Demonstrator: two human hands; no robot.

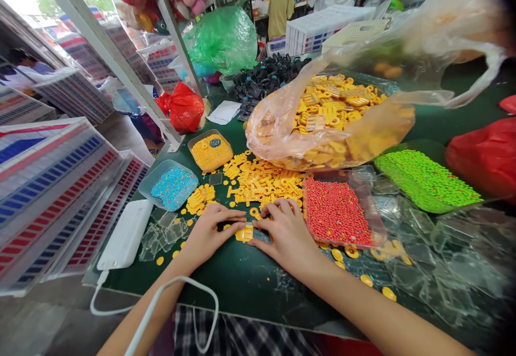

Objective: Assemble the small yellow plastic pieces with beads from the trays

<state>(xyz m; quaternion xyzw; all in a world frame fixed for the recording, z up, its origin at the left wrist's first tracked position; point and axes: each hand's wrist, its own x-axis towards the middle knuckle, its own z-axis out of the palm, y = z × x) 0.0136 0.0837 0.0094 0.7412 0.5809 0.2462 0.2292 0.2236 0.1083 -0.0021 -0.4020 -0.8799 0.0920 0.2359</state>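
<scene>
My left hand (209, 232) and my right hand (284, 232) lie close together on the green table (242, 280), fingers bent down around a small yellow plastic piece (246, 233) with a label on it. Both hands press or pinch at this piece; the fingertips meet over it. Just beyond the hands lies a loose heap of yellow plastic parts (258, 181). A clear tray of red beads (336, 212) sits right of my right hand.
A big clear bag of yellow parts (322, 125) stands behind. Trays hold blue beads (173, 186), orange beads (210, 150) and green beads (423, 178). Clear plastic lids (435, 248) lie right, a white power bank (127, 235) left, striped stacked boxes (52, 194) far left.
</scene>
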